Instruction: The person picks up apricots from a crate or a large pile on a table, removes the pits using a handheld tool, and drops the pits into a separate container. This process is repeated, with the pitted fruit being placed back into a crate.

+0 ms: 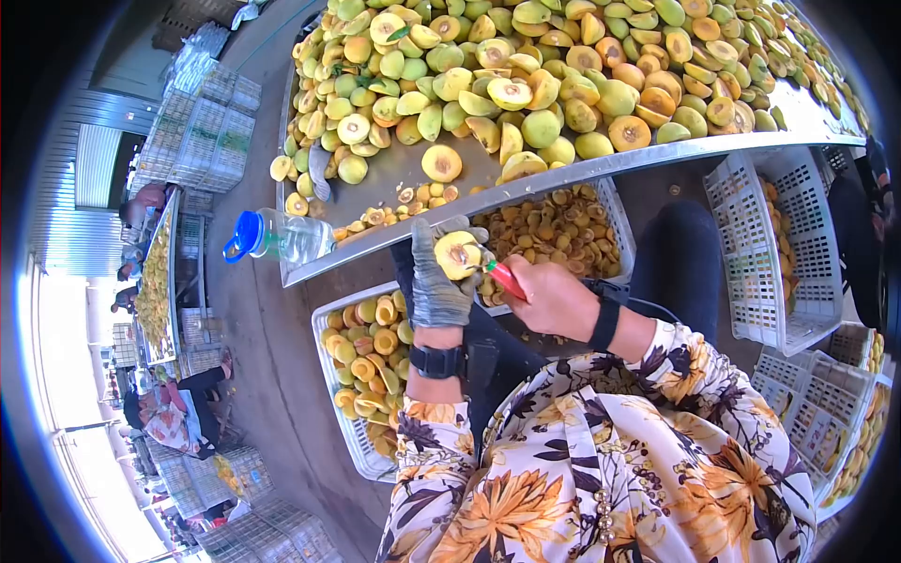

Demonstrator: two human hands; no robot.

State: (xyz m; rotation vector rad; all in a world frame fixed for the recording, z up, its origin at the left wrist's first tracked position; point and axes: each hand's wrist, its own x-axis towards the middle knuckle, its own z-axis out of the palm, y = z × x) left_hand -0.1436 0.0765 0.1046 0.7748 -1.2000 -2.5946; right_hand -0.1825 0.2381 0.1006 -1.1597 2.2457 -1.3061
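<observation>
A halved yellow fruit (pixel 457 255) with its brown centre facing up rests in my left hand (pixel 439 281), which wears a grey glove and has its fingers wrapped round the fruit. My right hand (pixel 544 298), bare, is closed on the red handle of a small tool (pixel 505 279). The tool's green-collared tip meets the fruit's right side; its end is hard to make out. Just beyond my hands runs the metal rim of a table (pixel 563 176) heaped with halved fruit (pixel 540 127).
Below the table edge, a crate (pixel 615 220) holds fruit pieces. Another crate (pixel 324 352) of fruit halves stands left of my legs. A blue-capped bottle (pixel 286 237) is at the table's left corner. More crates (pixel 741 253) stand right. Other people (pixel 174 413) are far left.
</observation>
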